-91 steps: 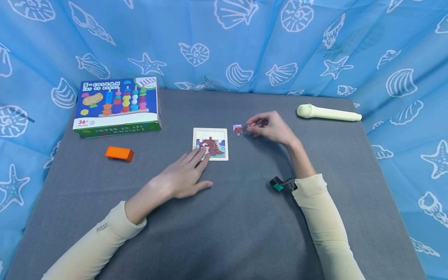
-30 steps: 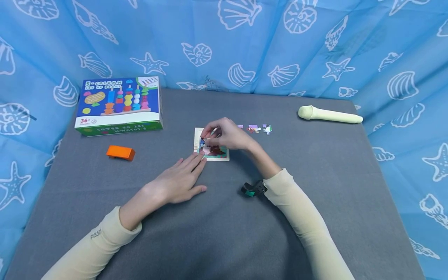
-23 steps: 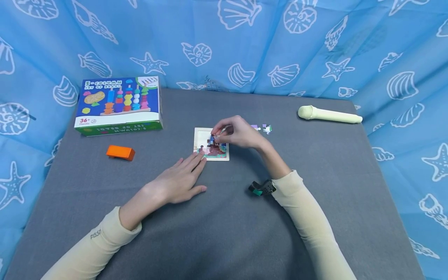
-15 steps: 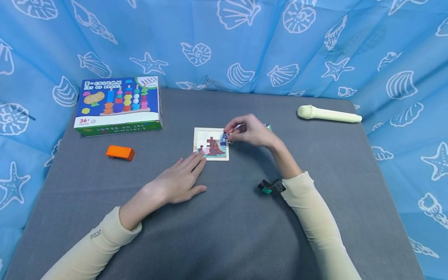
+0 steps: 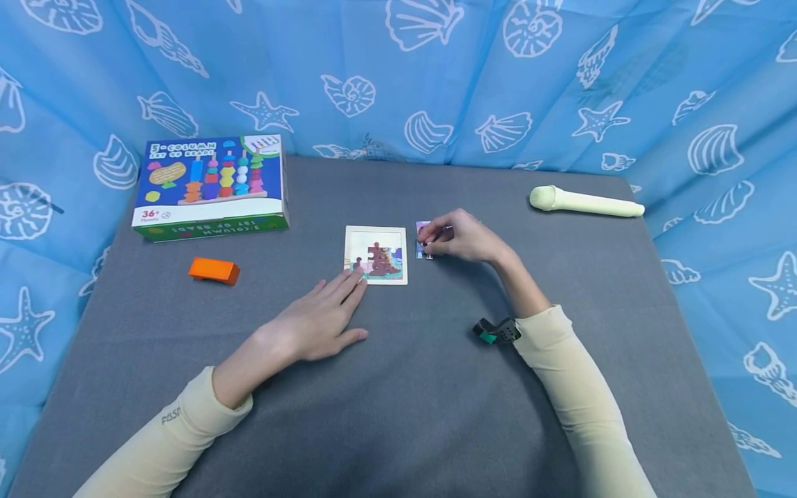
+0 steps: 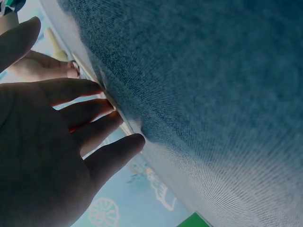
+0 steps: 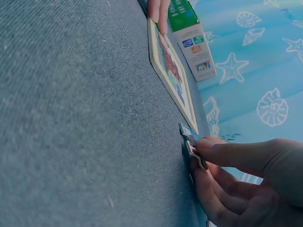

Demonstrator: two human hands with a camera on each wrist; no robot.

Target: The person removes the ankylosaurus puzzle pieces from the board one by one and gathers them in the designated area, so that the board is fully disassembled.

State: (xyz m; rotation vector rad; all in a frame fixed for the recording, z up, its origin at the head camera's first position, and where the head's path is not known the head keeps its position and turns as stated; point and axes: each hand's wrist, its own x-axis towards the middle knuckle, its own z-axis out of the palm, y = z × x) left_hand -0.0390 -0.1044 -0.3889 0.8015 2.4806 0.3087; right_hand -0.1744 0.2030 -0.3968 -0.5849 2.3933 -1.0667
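A square puzzle tray lies mid-table, its lower right filled by a brown dinosaur picture and its upper left bare. My left hand lies flat with straight fingers, fingertips on the tray's lower left edge; the left wrist view shows these fingers spread. Just right of the tray, my right hand pinches a jigsaw piece between thumb and fingers, low over the cloth. Behind it a purple-edged jigsaw piece shows, partly covered by the fingers. The hand hides the spot where other pieces lay.
A bead-set box stands at the back left, with an orange block in front of it. At the back right lies a pale green microphone-shaped object. A shell-print curtain hangs behind the grey tabletop.
Three seconds ago my right hand was at the loose pieces; one second ago it held a blue piece over the tray. It has since carried that piece rightward off the tray. My left hand stays put.
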